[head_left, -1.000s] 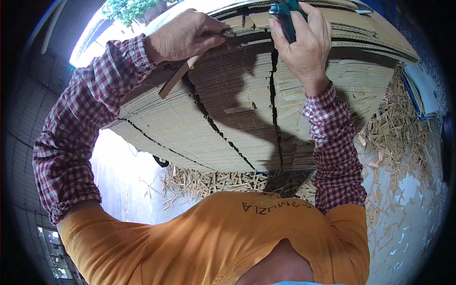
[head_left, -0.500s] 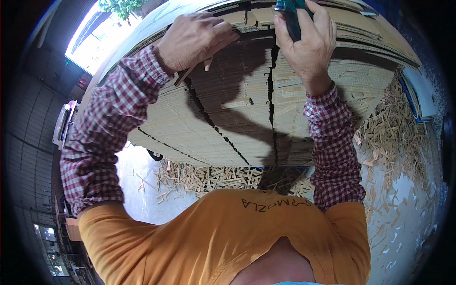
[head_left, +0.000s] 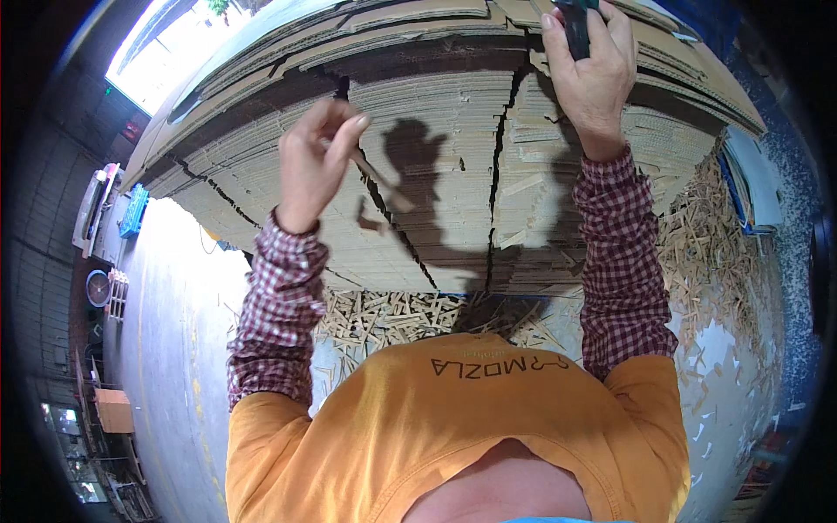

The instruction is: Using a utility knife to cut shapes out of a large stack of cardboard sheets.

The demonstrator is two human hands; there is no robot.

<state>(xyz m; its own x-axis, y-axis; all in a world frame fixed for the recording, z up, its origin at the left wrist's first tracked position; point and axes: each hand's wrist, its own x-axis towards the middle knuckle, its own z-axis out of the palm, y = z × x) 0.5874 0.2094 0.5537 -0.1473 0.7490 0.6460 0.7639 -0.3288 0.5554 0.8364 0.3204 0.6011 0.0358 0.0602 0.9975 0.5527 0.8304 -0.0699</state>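
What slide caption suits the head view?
Right hand holding a dark tool by stacked cardboard, left hand in front of it.

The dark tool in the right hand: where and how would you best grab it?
I'd take the dark tool by its long, narrow lower body, from the person's side, with the thumb left and fingers right, much as the right hand holds it. That body points toward the person and looks slim enough to span. Its far end is out of the picture.
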